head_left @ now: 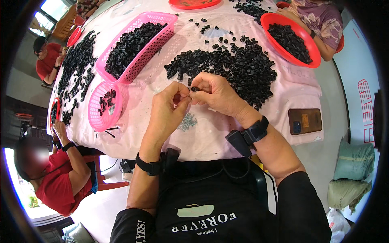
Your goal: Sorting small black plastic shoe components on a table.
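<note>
Over the pink-covered surface | right hand pinching a black piece | left hand pinched too, can't tell on what | imo light, steady grip's best

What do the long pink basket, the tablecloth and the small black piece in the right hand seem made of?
Long pink basket: probably moulded plastic, slightly glossy; its walls have regular holes.
Tablecloth: likely printed fabric, mostly matte, softly creased; a coating is possible.
Small black piece in the right hand: perhaps rubber or plastic, with a faint shine; too small to tell which.
</note>
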Demonstrator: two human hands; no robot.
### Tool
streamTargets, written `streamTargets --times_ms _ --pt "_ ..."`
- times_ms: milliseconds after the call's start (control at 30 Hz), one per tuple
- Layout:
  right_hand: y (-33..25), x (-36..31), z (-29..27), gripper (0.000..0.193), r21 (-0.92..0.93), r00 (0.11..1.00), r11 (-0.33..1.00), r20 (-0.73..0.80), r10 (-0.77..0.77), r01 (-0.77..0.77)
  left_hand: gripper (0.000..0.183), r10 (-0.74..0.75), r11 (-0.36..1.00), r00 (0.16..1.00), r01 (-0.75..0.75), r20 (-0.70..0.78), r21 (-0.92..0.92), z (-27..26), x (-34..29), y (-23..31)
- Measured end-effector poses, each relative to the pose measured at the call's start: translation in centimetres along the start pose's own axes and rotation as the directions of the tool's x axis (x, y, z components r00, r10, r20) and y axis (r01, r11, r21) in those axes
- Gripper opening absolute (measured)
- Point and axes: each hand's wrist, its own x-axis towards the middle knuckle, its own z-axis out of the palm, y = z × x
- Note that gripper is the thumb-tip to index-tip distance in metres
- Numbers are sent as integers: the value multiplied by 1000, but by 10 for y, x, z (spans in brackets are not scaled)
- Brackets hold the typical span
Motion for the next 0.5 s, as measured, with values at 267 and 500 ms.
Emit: streamTargets --times_ms 267,500 --pt "-7 -1 -1 15 39 999 999 22 37 -37 8 36 999 997 -37 -73 -14 1 -1 -4" --pt "-5 -2 0 19 19 999 999 -28 46 -46 7 34 995 988 -47 -152 -85 1 6 -7"
